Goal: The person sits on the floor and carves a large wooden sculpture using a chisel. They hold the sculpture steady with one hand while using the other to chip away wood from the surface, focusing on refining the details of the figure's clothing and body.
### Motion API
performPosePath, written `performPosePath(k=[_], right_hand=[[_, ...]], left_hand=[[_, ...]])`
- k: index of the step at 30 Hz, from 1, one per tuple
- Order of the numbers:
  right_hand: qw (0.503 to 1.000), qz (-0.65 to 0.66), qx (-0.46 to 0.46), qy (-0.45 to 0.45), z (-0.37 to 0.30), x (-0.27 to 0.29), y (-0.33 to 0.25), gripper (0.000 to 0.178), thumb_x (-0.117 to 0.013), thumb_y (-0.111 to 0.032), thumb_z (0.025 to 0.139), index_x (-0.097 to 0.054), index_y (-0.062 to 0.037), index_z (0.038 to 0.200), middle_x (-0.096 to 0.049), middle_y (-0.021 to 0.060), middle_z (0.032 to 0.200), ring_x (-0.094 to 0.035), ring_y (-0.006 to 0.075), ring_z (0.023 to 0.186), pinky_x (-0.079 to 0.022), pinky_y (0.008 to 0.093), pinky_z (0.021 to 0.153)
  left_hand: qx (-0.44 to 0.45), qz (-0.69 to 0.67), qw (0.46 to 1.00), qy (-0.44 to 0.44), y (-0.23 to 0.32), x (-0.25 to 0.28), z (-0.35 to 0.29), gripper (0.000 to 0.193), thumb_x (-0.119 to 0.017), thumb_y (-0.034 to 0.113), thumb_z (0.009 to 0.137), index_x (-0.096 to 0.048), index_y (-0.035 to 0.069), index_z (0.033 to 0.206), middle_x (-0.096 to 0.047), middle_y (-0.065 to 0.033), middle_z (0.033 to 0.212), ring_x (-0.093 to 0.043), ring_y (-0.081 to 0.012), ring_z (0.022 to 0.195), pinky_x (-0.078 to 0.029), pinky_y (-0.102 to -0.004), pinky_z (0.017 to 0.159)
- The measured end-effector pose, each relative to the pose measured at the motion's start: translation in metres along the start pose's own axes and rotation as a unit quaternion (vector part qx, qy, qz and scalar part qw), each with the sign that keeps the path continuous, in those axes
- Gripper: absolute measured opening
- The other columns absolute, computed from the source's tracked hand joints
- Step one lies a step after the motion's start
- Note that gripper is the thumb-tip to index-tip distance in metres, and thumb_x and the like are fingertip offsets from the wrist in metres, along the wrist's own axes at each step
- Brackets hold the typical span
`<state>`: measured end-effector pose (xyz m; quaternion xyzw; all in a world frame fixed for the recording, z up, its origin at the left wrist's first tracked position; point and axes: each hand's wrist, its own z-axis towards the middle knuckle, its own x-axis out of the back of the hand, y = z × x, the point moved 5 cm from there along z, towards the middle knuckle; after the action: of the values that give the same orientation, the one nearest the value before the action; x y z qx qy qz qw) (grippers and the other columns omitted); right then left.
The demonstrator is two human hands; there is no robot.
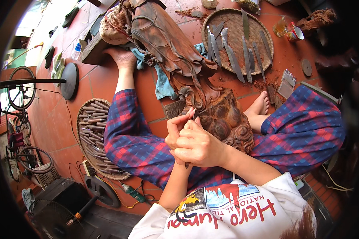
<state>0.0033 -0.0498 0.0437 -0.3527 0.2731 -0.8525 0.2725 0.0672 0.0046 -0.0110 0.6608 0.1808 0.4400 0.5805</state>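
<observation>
A large carved wooden statue [159, 44] with draped folds lies tilted between my legs, its swirled base [223, 123] closest to me. My right hand [201, 144] is wrapped round a slim carving knife [195, 114], whose dark tip shows above the fist and whose other end pokes out below it. Pressed close against that fist, my left hand [175, 128] has its fingers closed near the blade, touching the edge of a carved curl [187, 95]. Most of the tool is hidden in the hands.
A round woven tray [238, 71] with several long blades lies at the far right. Left of my leg, a woven basket [81, 131] holds many wooden-handled tools. A wood block [93, 49] props the statue's far end. Cups [294, 34] and wood shavings [263, 85] lie rightward; a green power tool [133, 193] lies lower left.
</observation>
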Motion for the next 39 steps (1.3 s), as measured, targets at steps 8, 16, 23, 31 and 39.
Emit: performPosePath(k=[8,16,23,31,39], right_hand=[[0.978,0.161,-0.126,0.033,0.01,0.027,-0.006,0.037,-0.086,-0.035,0.071,-0.062,-0.0075,0.074,-0.059,0.0052,0.083,-0.056,0.0268,0.078,-0.046,0.0404,0.078],[0.931,0.114,-0.345,-0.039,-0.012,0.07,-0.008,0.056,-0.051,-0.051,0.101,-0.073,0.0002,0.094,-0.061,0.0094,0.087,-0.061,0.0202,0.081,-0.046,0.0305,0.073],[0.892,0.006,-0.424,0.158,-0.033,0.068,0.021,0.009,-0.068,0.005,0.09,-0.061,0.0055,0.096,-0.069,0.0117,0.092,-0.07,0.0149,0.076,-0.056,0.0273,0.074],[0.921,-0.197,-0.334,0.046,-0.021,0.04,0.028,0.016,-0.061,-0.01,0.097,-0.063,0.0032,0.088,-0.068,0.0148,0.102,-0.066,0.0271,0.105,-0.049,0.0365,0.088],[0.915,-0.159,-0.365,0.059,-0.024,0.028,0.043,0.012,-0.065,-0.008,0.095,-0.069,0.0031,0.095,-0.07,0.0171,0.109,-0.066,0.0301,0.11,-0.047,0.0376,0.097]], left_hand=[[-0.177,0.053,0.982,-0.037,0.029,0.021,0.014,0.024,-0.078,0.006,0.074,-0.071,0.0,0.096,-0.075,-0.0128,0.1,-0.072,-0.0292,0.103,-0.056,-0.0436,0.095],[-0.161,-0.16,0.913,-0.339,0.031,0.024,0.041,0.017,-0.081,0.013,0.074,-0.071,0.005,0.084,-0.071,-0.0073,0.08,-0.071,-0.0195,0.075,-0.055,-0.0326,0.072],[0.07,-0.097,0.96,-0.255,-0.058,0.008,0.043,0.07,-0.09,0.041,0.07,-0.063,0.005,0.124,-0.061,-0.0112,0.117,-0.058,-0.0232,0.114,-0.044,-0.0362,0.103],[0.094,-0.088,0.971,-0.2,-0.059,-0.006,0.031,0.091,-0.09,0.054,0.063,-0.056,0.008,0.133,-0.038,-0.0226,0.142,-0.038,-0.0393,0.138,-0.038,-0.049,0.111],[0.1,-0.083,0.974,-0.188,-0.061,-0.013,0.029,0.078,-0.088,0.05,0.07,-0.059,0.007,0.127,-0.038,-0.0225,0.144,-0.043,-0.0401,0.135,-0.041,-0.0497,0.109]])
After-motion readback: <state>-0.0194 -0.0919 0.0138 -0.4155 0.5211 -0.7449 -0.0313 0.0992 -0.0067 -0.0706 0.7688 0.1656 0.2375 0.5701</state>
